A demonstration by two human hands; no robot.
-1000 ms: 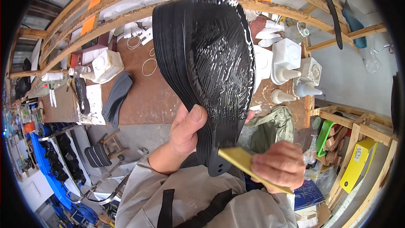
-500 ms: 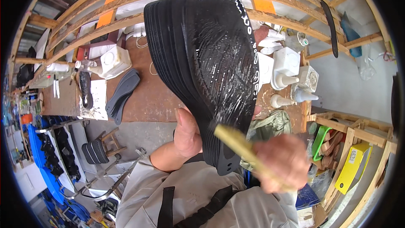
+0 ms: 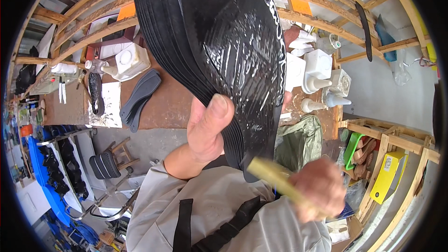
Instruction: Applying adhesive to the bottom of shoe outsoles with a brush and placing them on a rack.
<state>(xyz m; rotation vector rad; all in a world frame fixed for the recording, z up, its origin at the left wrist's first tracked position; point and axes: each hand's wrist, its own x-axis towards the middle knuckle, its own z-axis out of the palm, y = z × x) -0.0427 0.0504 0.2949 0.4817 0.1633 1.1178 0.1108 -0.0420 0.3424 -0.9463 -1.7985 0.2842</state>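
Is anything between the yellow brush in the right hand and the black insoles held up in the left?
Nothing visible. The yellow brush in the right hand reaches the lower edge of the black insoles, fanned in the left hand. The contact itself is blurred.

Head view, downward, close up

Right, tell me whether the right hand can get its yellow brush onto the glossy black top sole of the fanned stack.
Probably yes: the right hand holds the yellow brush just below the glossy black top sole; the left hand grips only the stack's edge.
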